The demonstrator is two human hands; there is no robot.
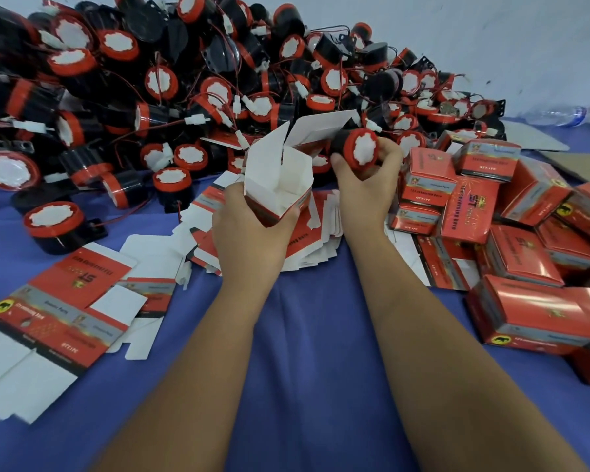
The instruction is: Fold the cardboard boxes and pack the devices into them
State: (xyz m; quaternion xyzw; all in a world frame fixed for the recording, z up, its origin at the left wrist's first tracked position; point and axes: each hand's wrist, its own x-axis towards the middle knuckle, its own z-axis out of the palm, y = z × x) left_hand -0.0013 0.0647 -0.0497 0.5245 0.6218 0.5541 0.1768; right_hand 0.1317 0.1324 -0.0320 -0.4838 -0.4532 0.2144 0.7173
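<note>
Packing step: left hand (252, 229) grips an opened cardboard box (278, 180), flaps up, above the counter (304, 335); right hand (368, 185) holds a device (360, 146) beside its mouth. Next, likely lowering it inside.

A small packing workbench in a workshop or light assembly shop.

The landmark is the heap of devices (191, 83), many identical black units with red caps, red wires and white plugs, piled against a plain pale wall (491, 35) on a table under a blue cloth (307, 335). In front of the heap, toward its left end, lie flat unfolded cartons (55, 318), red print up and white flaps showing; a further sheaf (321, 233) lies directly before it. To its right, closed red boxes (525, 260) are stacked loosely (all with the same printing). Beyond the heap's right end lies a clear plastic bottle (559, 114).
</note>
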